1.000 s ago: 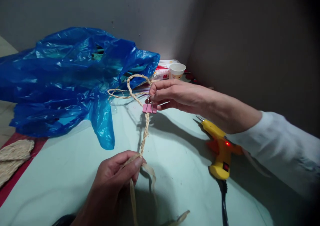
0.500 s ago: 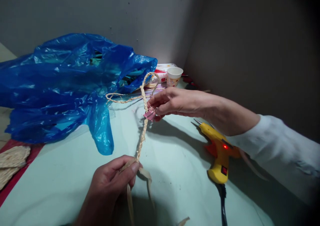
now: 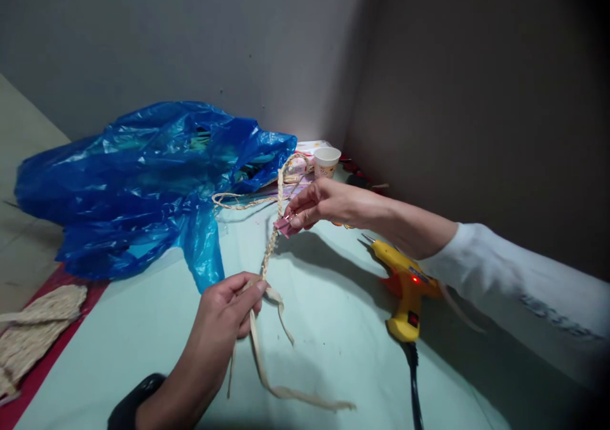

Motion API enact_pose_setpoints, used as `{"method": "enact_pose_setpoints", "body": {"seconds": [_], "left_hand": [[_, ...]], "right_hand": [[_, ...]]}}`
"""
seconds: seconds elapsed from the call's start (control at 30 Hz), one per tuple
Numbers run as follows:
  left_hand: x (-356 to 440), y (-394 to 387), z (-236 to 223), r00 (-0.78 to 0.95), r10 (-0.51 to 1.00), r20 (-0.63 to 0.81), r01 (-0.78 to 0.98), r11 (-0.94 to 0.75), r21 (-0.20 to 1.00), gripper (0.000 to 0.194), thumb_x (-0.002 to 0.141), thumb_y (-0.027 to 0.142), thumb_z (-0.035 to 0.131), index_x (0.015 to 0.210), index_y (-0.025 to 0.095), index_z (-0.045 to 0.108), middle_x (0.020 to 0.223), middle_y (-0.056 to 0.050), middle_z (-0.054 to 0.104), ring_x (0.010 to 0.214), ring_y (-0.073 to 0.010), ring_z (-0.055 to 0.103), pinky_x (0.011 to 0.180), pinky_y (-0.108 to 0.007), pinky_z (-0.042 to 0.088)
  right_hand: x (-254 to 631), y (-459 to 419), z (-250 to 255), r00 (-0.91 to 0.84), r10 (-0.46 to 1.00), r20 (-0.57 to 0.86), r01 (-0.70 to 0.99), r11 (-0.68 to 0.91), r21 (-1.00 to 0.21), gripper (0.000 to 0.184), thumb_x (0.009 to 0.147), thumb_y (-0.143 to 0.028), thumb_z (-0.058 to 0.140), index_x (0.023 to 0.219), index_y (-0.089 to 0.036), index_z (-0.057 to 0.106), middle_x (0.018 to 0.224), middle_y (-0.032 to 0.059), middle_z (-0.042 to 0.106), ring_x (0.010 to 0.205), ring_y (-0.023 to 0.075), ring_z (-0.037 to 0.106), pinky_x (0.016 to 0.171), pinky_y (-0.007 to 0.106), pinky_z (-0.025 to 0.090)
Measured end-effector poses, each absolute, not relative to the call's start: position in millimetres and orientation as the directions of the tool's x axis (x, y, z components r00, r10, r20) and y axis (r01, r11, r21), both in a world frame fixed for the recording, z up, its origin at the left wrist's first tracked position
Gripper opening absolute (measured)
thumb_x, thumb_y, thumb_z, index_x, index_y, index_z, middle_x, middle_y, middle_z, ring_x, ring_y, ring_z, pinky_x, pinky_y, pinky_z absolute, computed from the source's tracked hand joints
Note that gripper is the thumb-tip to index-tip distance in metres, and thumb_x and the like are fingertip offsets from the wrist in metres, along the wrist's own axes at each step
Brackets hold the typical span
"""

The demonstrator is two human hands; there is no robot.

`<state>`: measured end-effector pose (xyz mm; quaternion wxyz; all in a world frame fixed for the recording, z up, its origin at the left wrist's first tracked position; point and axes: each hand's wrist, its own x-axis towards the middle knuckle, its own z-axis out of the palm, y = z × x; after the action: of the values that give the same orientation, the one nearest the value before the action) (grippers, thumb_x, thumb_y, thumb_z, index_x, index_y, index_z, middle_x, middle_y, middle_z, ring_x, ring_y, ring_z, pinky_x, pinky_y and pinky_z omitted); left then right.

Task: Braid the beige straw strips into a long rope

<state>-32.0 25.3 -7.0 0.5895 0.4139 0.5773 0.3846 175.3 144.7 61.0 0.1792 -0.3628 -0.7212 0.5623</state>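
The left hand (image 3: 231, 309) partly hides the loose strands (image 3: 309, 397); the woven piece (image 3: 45, 331) is cut off at left.

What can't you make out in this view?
All in the head view:
Braid, lower end: hidden by the left hand.
Blue bag, contents: mostly hidden by its plastic.
Cup, base: behind the right hand.
Black cord, far end: past the bottom edge.
Sleeve, dark marking: blurred.

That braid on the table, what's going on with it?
A person pinches the lower end of the braid in the left hand, with loose strands trailing below. The right hand holds a pink clip at the braid, higher up. To the right lies a glue gun, its red light lit, and a blue bag sits to the left.
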Motion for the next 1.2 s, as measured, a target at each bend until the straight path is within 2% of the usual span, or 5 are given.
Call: {"method": "enact_pose_setpoints", "body": {"seconds": [0.27,0.77,0.93,1.03,1.2], "left_hand": [[-18,52,-4,0.068,0.964,-0.258,0.063,0.254,0.965,0.028,0.076,0.036,0.067,0.062,0.015,0.054,0.050,0.009,0.037,0.041,-0.0028,0.022,0.042,-0.019,0.013],[-21,51,-5,0.062,0.951,-0.302,0.262,0.277,0.925,0.032,0.077,0.039,0.060,0.055,0.018,0.048,0.044,0.009,0.031,0.040,-0.0058,0.024,0.043,-0.021,0.016],[-18,51,-2,0.051,0.946,-0.322,0.343,0.286,0.895,0.034,0.076,0.043,0.059,0.054,0.019,0.050,0.045,0.008,0.033,0.041,-0.0074,0.024,0.042,-0.022,0.014],[-17,51,0,0.071,0.932,-0.356,0.349,0.311,0.884,0.033,0.074,0.042,0.059,0.052,0.019,0.050,0.041,0.008,0.032,0.040,-0.0080,0.024,0.042,-0.023,0.013],[-20,52,-3,0.078,0.908,-0.411,0.332,0.365,0.870,0.033,0.071,0.043,0.060,0.051,0.020,0.050,0.037,0.009,0.031,0.036,-0.0073,0.021,0.042,-0.023,0.012]], "right_hand": [[167,146,43,-0.632,0.737,-0.237,0.394,0.042,-0.918,0.012,0.075,-0.014,0.066,0.083,-0.012,0.074,0.086,0.0090,0.075,0.084,0.0188,0.069,0.075,0.027,0.053],[163,147,42,-0.684,0.651,-0.328,0.383,-0.063,-0.922,0.015,0.076,-0.015,0.065,0.089,-0.014,0.073,0.091,0.0069,0.075,0.088,0.0187,0.069,0.079,0.027,0.053],[160,146,38,-0.570,0.739,-0.358,0.472,-0.062,-0.879,0.016,0.072,-0.018,0.070,0.087,-0.013,0.067,0.086,0.0082,0.074,0.082,0.0195,0.069,0.070,0.026,0.052],[156,145,35,-0.550,0.766,-0.334,0.523,0.004,-0.852,0.022,0.073,-0.019,0.068,0.094,-0.015,0.066,0.085,0.0063,0.074,0.081,0.0186,0.068,0.068,0.025,0.050],[148,142,40,-0.600,0.768,-0.223,0.658,0.316,-0.683,0.029,0.076,-0.020,0.064,0.104,-0.016,0.071,0.085,0.0037,0.075,0.083,0.0190,0.066,0.069,0.024,0.046]]}}
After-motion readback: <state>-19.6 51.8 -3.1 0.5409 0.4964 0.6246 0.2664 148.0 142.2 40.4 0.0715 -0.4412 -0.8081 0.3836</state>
